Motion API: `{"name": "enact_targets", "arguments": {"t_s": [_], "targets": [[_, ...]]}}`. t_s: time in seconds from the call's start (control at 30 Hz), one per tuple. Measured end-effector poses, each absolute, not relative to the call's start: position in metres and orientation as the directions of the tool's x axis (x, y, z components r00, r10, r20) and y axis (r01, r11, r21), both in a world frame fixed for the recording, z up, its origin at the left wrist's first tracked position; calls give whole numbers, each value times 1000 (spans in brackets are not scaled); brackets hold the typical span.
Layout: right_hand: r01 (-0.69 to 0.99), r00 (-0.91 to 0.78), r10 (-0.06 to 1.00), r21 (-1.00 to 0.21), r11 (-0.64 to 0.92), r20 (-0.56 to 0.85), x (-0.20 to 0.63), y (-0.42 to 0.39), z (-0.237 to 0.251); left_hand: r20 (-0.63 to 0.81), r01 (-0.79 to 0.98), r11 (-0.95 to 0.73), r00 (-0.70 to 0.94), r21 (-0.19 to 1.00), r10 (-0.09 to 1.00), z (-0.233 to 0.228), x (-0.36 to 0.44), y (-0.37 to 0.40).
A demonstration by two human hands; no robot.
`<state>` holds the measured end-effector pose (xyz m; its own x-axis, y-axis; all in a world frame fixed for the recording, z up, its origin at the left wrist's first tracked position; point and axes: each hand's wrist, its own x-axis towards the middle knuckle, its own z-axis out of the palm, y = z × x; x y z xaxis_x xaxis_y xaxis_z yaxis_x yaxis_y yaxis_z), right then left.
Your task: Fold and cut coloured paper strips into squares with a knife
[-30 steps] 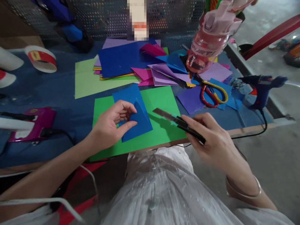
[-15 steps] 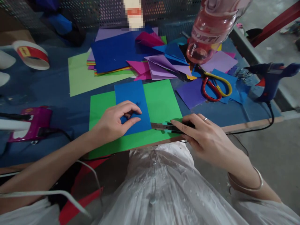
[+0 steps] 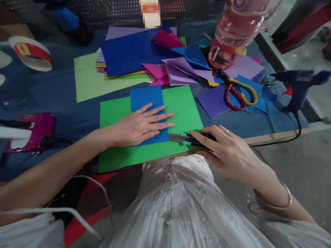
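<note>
My left hand (image 3: 141,126) lies flat, fingers spread, on a blue paper rectangle (image 3: 146,94), its fingertips reaching past the right edge. Under the blue piece is a larger bright green sheet (image 3: 179,110) at the table's front edge. My right hand (image 3: 227,151) is closed on a pair of scissors with black and teal handles (image 3: 187,138). The grey blades point left, their tip close to the lower right edge of the blue piece. The fingers and palm hide most of the handles.
Behind lie stacked coloured sheets (image 3: 129,51) and folded purple paper (image 3: 179,70). To the right are red-and-yellow-handled scissors (image 3: 235,98), a pink bottle (image 3: 230,38) and a corded glue gun (image 3: 297,86). On the left sit a tape roll (image 3: 32,55) and a magenta power block (image 3: 46,129).
My left hand has gone from curled, thumb and index finger apart, to flat with fingers spread on the blue paper. The right hand and scissors have hardly moved. The view has shifted slightly.
</note>
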<state>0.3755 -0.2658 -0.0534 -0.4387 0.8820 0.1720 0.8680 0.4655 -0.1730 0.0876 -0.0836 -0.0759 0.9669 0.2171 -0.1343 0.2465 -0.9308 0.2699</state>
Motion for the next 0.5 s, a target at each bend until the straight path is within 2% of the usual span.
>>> {"name": "enact_targets", "arguments": {"t_s": [0.17, 0.5], "targets": [[866, -475, 854, -58, 496, 212, 371, -262, -59, -182, 278, -933, 954, 230, 240, -78, 88, -85], [839, -529, 821, -12, 544, 217, 370, -260, -61, -175, 299, -933, 948, 202, 266, -85, 87, -85]]}}
